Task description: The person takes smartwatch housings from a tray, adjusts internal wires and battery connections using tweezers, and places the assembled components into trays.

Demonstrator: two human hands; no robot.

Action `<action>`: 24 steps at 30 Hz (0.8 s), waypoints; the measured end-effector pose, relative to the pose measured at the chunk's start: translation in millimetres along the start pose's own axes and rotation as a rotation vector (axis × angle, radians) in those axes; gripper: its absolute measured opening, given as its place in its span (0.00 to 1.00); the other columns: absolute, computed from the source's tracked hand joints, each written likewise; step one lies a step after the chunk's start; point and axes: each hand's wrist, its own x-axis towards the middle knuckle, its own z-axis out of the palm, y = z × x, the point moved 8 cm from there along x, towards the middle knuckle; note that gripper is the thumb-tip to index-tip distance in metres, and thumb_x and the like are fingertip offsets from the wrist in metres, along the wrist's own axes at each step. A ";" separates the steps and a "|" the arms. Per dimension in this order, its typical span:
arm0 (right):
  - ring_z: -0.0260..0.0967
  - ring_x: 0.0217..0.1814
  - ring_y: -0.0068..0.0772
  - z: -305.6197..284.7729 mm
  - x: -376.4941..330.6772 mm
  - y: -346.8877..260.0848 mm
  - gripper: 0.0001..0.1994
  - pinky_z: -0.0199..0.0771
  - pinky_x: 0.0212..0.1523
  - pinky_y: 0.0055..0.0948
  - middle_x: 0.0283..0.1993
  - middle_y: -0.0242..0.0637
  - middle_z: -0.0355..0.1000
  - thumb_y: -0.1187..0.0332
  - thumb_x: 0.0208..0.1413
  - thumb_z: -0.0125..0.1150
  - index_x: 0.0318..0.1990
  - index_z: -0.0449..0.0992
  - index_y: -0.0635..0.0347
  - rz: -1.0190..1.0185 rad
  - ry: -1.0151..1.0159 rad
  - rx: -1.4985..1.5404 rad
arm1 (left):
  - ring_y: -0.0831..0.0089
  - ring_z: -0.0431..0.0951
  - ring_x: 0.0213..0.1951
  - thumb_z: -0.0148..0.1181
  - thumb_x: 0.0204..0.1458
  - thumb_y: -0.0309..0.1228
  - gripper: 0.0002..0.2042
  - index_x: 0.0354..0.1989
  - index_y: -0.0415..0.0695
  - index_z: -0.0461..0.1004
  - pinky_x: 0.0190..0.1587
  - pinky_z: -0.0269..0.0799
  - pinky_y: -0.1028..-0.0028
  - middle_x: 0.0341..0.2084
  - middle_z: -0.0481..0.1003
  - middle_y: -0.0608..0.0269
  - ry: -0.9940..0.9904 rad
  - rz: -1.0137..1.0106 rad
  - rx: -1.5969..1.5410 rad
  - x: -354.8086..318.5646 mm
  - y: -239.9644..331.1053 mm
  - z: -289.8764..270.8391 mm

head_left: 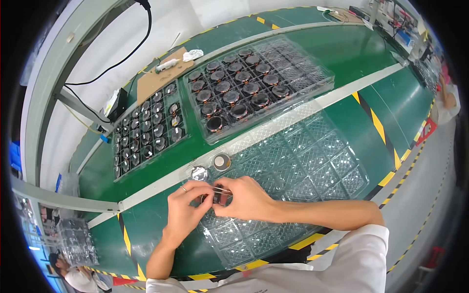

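Observation:
My left hand point(189, 207) and my right hand point(248, 199) meet over the near part of the green bench. Between their fingertips is a small dark part point(217, 198) with a reddish side, mostly covered by the fingers. Thin pale strands or a strip show at its top; which they are I cannot make out. Just beyond the hands lie a round piece with a shiny silver face point(199, 173) and a round dark-rimmed piece with a grey-beige face point(222, 161). Under my right forearm spreads a transparent plastic tray with square pockets point(293, 161).
Beyond a pale rail, a large transparent tray point(308, 68) and a smaller tray point(182, 136) hold rows of round black parts. Cardboard point(149, 88) carries a white tube point(167, 65) and crumpled tissue point(193, 55). A metal post point(39, 97) rises at left. Other people sit at far left and right.

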 end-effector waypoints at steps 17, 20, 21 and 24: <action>0.77 0.23 0.39 -10.6 -96.0 -35.6 0.34 0.77 0.20 0.34 0.39 0.37 0.81 0.59 0.49 0.73 0.64 0.70 0.60 -0.389 -0.277 -0.456 | 0.75 0.82 0.46 0.67 0.59 0.25 0.06 0.43 0.38 0.80 0.48 0.80 0.71 0.40 0.83 0.63 -0.138 -0.092 -0.484 121.0 -4.4 89.5; 0.78 0.23 0.37 -21.6 -119.3 -28.2 0.35 0.78 0.21 0.33 0.41 0.37 0.82 0.61 0.48 0.75 0.65 0.70 0.58 -0.339 -0.143 -0.424 | 0.66 0.82 0.47 0.67 0.58 0.25 0.08 0.45 0.39 0.79 0.51 0.78 0.66 0.44 0.81 0.60 -0.163 0.081 -0.436 122.0 13.1 123.1; 0.78 0.23 0.36 -22.0 -125.3 -23.3 0.35 0.78 0.22 0.31 0.43 0.38 0.82 0.61 0.48 0.76 0.64 0.71 0.59 -0.280 -0.136 -0.492 | 0.61 0.82 0.47 0.67 0.57 0.25 0.08 0.44 0.39 0.79 0.52 0.78 0.65 0.45 0.80 0.57 -0.145 0.199 -0.264 119.1 21.8 125.4; 0.79 0.24 0.34 -23.3 -133.3 -11.8 0.34 0.79 0.22 0.29 0.44 0.39 0.82 0.62 0.48 0.77 0.63 0.71 0.61 -0.250 -0.089 -0.536 | 0.53 0.77 0.53 0.65 0.56 0.24 0.13 0.50 0.41 0.77 0.55 0.75 0.62 0.51 0.77 0.54 -0.011 0.328 -0.126 95.7 24.0 105.6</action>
